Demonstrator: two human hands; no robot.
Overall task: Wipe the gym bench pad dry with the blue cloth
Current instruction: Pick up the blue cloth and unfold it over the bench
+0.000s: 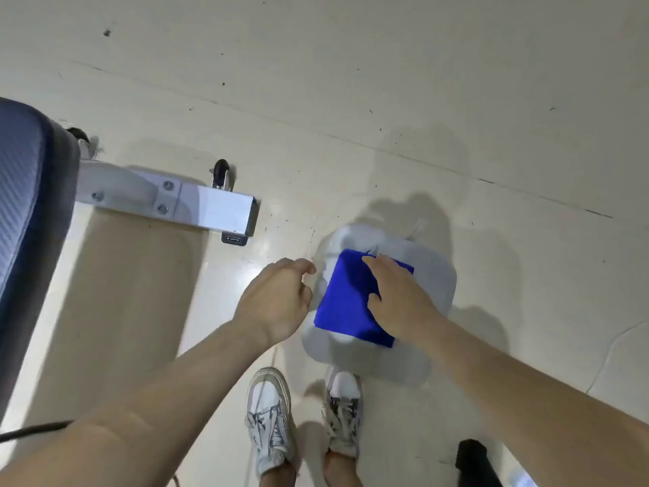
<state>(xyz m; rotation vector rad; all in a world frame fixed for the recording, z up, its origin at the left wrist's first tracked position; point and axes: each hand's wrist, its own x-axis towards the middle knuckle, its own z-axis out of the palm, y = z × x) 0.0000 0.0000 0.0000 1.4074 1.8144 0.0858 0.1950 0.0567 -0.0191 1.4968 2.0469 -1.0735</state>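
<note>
A folded blue cloth (pixel 346 298) lies on top of a pale grey plastic container (pixel 432 275) on the floor, just ahead of my feet. My right hand (pixel 400 300) rests on the cloth's right side, fingers spread over it and thumb pressing its middle. My left hand (pixel 277 300) hovers just left of the container with loosely curled fingers and holds nothing. The dark blue gym bench pad (pixel 24 191) fills the left edge of the view, well left of both hands.
The bench's white steel foot bar (pixel 196 202), with bolts and a small black wheel (pixel 221 172), juts right from under the pad. My two pale sneakers (pixel 270 416) stand below the container. A black cable (pixel 35 430) lies lower left; a black object (pixel 470 455) sits bottom right.
</note>
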